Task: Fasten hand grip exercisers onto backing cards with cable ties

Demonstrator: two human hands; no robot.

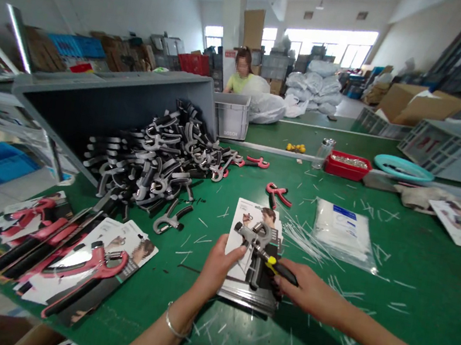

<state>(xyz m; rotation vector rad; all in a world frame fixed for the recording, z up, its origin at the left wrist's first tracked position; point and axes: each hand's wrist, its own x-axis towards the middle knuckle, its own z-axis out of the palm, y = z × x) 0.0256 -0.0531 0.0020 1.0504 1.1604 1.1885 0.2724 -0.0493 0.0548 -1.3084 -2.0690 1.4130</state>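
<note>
My left hand (218, 265) is closed on the edge of a printed card (241, 213) with a grey-and-black hand grip (251, 234) lying on it, thumb on top. This card is uppermost on a stack of cards (246, 297). My right hand (301, 289) is wrapped round cutting pliers (280, 267) with black and yellow handles. Their jaws touch or lie close to the hand grip; the exact contact is too small to make out. White cable ties (305, 240) fan out just right of the card. Beyond it rests a red hand grip (278, 194).
A tipped grey crate (115, 92) spills a heap of grey hand grips (161, 160). At left lie carded red hand grips (93, 267). To the right are a bag of cable ties (344, 234), a red tray (347, 166) and a glass jar (323, 153). A person (241, 76) sits behind.
</note>
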